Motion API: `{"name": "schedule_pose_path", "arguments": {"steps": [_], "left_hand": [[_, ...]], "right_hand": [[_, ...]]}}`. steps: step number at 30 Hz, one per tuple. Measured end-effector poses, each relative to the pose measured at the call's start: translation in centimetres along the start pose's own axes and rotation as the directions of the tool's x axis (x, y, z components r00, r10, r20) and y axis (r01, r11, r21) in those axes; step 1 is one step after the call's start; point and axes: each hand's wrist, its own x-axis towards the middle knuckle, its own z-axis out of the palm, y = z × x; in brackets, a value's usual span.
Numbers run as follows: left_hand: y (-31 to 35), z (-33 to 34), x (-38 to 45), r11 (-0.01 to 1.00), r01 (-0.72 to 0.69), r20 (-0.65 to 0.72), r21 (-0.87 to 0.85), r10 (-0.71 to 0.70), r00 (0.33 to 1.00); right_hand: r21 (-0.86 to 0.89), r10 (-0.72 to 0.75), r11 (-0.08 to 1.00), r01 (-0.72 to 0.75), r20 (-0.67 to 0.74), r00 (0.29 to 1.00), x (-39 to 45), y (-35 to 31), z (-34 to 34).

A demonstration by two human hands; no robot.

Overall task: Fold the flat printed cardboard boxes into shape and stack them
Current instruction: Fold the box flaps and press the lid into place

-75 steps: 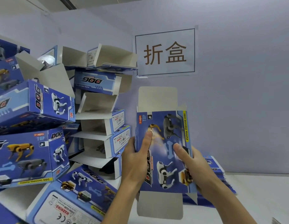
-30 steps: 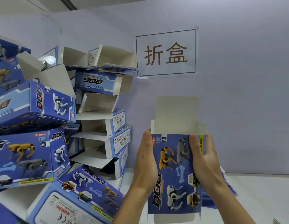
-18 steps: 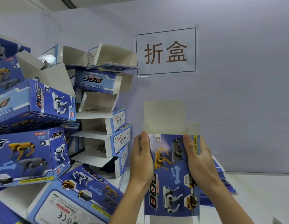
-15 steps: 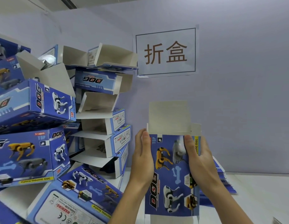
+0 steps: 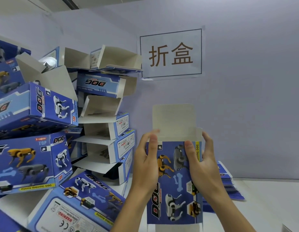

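Observation:
I hold a blue printed cardboard box [image 5: 174, 185] upright in front of me, opened into a tube, its plain top flap [image 5: 173, 120] standing up. My left hand [image 5: 146, 163] grips its left edge, thumb on the front near the top corner. My right hand [image 5: 199, 166] grips the right edge, thumb on the front and fingers wrapped behind. A stack of flat blue boxes [image 5: 229, 185] lies on the white table behind my right hand. At the left rises a tall pile of folded boxes [image 5: 102, 131].
A paper sign [image 5: 170, 53] with brown characters hangs on the pale wall straight ahead. Folded boxes [image 5: 75, 203] lean out over the table's near left side. The white tabletop [image 5: 265, 203] stretches to the right.
The flat box was squeezed open into a tube between both hands. It dropped lower and shifted slightly right, and my fingers now reach higher around its top corners.

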Motion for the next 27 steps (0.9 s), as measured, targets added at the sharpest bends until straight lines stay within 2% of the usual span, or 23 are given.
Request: {"name": "schedule_pose_path", "arguments": {"steps": [7, 13, 19, 23, 27], "left_hand": [[0.0, 0.1, -0.1, 0.999, 0.035, 0.013, 0.009, -0.035, 0.999], [-0.1, 0.3, -0.2, 0.996, 0.064, -0.054, 0.061, -0.061, 0.997], [0.8, 0.3, 0.0, 0.992, 0.095, -0.028, 0.078, -0.093, 0.995], [1.8, -0.1, 0.3, 0.982, 0.168, 0.001, 0.087, -0.169, 0.986], [2.2, -0.4, 0.8, 0.967, 0.250, -0.030, 0.043, -0.249, 0.968]], "right_hand": [[0.066, -0.020, 0.998, 0.016, 0.056, 0.998, 0.2, 0.2, -0.4], [0.085, 0.019, 0.996, -0.032, 0.148, 0.989, 0.6, 0.0, -0.9], [0.131, 0.093, 0.983, -0.129, 0.251, 0.963, 1.0, -0.7, -1.4], [0.088, 0.238, 0.959, -0.269, 0.266, 0.934, 1.9, -1.9, -2.0], [0.088, 0.226, 0.966, -0.245, 0.185, 0.956, 1.1, -1.3, -1.5]]}}
